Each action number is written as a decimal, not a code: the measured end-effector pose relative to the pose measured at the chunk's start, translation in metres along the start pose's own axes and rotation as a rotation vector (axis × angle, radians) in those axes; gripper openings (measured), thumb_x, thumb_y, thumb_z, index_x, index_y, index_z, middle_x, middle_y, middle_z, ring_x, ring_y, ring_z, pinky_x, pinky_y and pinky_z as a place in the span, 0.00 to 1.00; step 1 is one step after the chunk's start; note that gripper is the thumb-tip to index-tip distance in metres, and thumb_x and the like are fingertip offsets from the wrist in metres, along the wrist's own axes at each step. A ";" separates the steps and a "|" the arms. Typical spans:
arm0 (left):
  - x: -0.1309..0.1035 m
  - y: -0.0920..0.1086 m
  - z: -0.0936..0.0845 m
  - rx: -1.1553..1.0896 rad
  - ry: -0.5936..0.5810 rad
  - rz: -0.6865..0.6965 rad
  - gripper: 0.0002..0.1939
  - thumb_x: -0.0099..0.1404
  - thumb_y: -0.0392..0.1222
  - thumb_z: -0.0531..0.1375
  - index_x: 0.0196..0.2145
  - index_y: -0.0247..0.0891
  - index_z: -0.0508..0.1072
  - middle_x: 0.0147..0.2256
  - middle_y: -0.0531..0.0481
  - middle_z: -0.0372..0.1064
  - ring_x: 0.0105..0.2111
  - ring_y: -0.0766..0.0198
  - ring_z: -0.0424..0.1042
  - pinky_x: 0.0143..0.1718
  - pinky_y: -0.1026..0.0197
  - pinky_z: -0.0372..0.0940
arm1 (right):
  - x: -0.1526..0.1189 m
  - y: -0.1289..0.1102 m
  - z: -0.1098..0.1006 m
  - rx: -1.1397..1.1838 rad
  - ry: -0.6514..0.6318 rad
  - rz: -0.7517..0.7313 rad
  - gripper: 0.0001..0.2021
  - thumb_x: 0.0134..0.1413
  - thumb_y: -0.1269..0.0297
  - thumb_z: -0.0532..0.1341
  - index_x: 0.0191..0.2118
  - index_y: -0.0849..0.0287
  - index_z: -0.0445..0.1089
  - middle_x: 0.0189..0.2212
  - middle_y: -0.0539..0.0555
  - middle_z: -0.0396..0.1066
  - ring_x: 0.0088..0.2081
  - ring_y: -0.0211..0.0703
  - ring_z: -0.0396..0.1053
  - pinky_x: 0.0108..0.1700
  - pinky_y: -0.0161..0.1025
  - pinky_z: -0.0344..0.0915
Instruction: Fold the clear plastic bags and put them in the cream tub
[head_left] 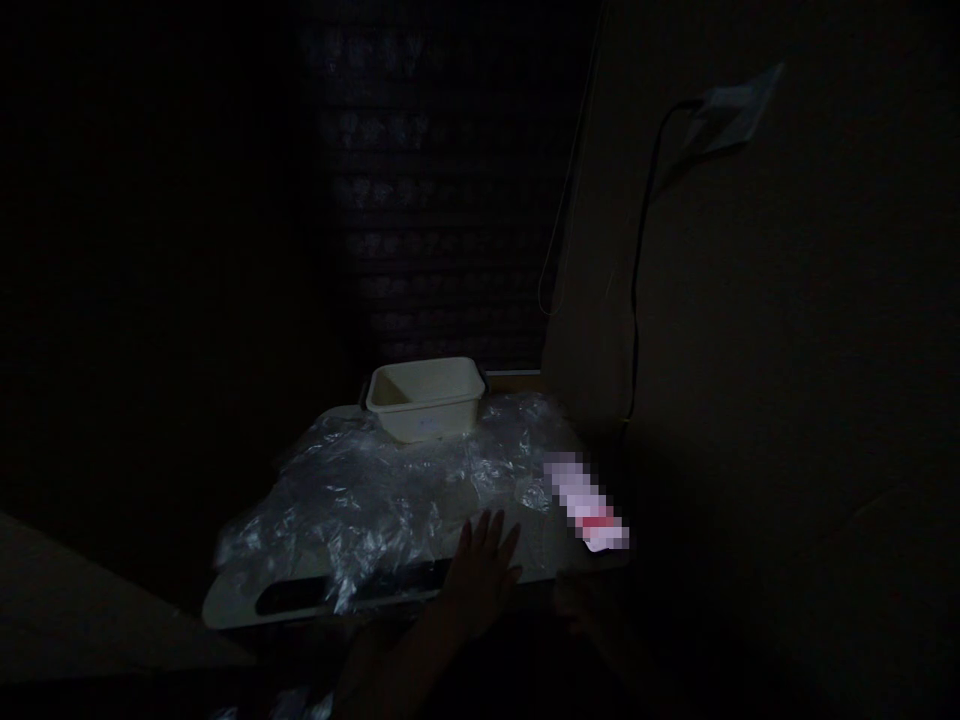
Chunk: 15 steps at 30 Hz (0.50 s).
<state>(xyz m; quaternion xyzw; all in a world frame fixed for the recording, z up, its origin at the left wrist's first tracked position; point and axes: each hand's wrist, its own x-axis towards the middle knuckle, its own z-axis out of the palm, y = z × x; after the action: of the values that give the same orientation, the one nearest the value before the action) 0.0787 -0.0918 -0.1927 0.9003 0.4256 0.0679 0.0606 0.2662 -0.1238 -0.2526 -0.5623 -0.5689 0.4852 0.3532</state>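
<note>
My left hand [486,568] lies palm down at the near edge of a low pale table [232,605], its fingers spread and holding nothing. Beside it, lower and to the right, my right hand [574,605] is a dim shape near the same edge; its fingers are lost in the dark. Crumpled clear plastic film [360,500] covers much of the tabletop, just left of and beyond my left hand. At the far side of the table a cream rectangular tub [427,418] with dark handles stands upright on the film.
A bright, pixelated phone-like slab [589,505] lies at the table's right side. On the right wall [787,350], a black cable [636,300] hangs from a pale wall plate [731,110]. Dark slatted blinds [390,190] and a thin looped cord [562,240] are behind the table.
</note>
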 end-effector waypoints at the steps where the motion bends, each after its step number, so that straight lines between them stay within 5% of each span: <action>1: -0.001 0.000 0.001 0.010 -0.009 -0.001 0.22 0.60 0.47 0.39 0.52 0.42 0.44 0.54 0.45 0.38 0.52 0.54 0.36 0.48 0.46 0.40 | 0.002 -0.001 0.000 0.126 -0.083 0.099 0.16 0.43 0.55 0.47 0.23 0.55 0.68 0.24 0.55 0.70 0.27 0.45 0.68 0.27 0.40 0.62; 5: -0.008 0.001 0.001 0.021 -0.029 0.001 0.23 0.60 0.48 0.37 0.52 0.42 0.44 0.54 0.45 0.36 0.52 0.54 0.33 0.48 0.45 0.39 | 0.008 -0.013 0.003 0.605 -0.231 0.321 0.13 0.40 0.56 0.50 0.26 0.57 0.67 0.27 0.56 0.70 0.31 0.45 0.67 0.34 0.44 0.60; 15: -0.010 0.004 0.002 -0.003 -0.040 0.004 0.23 0.59 0.51 0.38 0.52 0.47 0.42 0.54 0.46 0.37 0.52 0.49 0.35 0.46 0.41 0.39 | 0.025 -0.044 0.009 0.669 0.146 0.052 0.16 0.30 0.56 0.59 0.31 0.56 0.63 0.30 0.55 0.68 0.34 0.48 0.66 0.36 0.46 0.60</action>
<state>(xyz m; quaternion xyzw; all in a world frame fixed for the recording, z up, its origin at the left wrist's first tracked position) 0.0758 -0.1017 -0.1948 0.9023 0.4223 0.0509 0.0702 0.2419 -0.0958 -0.2171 -0.4629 -0.3371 0.6120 0.5455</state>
